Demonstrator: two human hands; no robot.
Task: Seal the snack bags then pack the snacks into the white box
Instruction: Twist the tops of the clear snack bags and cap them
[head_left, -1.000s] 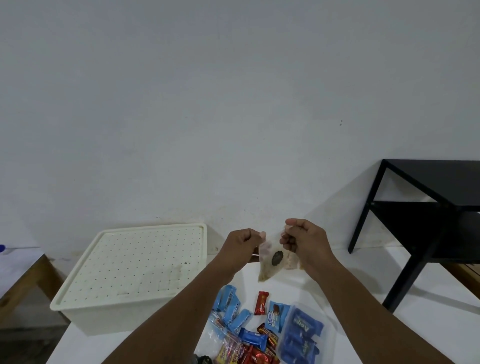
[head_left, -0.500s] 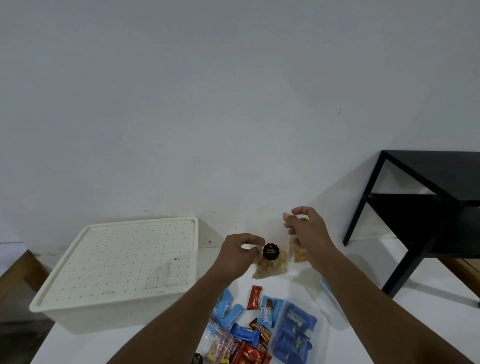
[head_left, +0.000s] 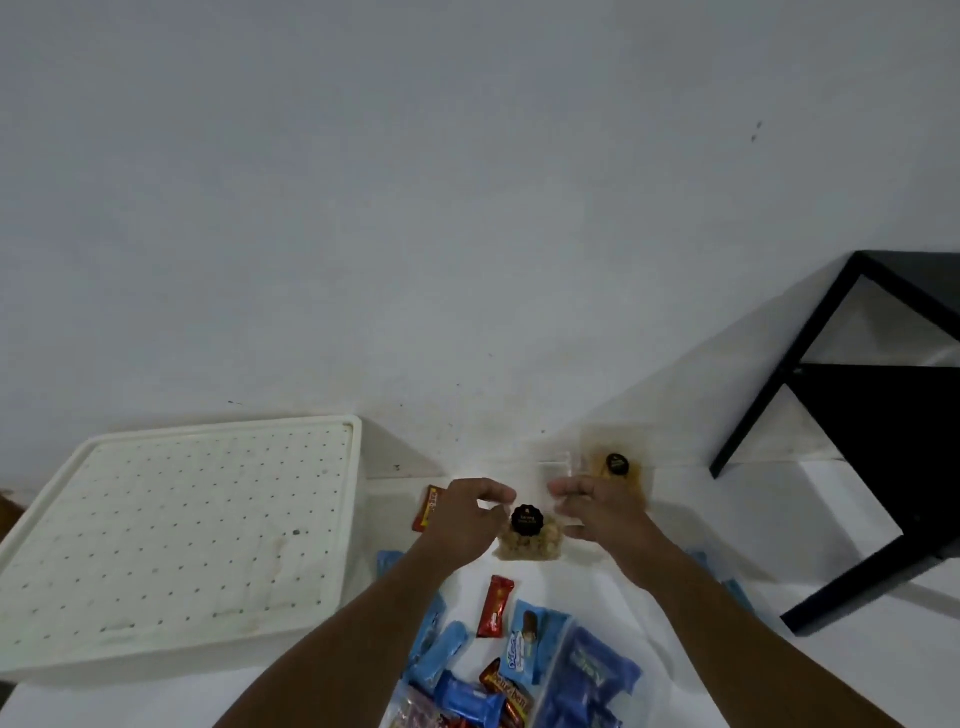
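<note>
Head view: both hands' fingers pinch the clear snack bag (head_left: 530, 538) top corners

White table (head_left: 779, 670) bearing white box (head_left: 176, 540), scattered snacks (head_left: 496, 605).

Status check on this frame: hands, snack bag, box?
Left hand and right hand pinching the top of the snack bag, resting on the table. White box lid on, nothing packed. Loose snacks near.
</note>
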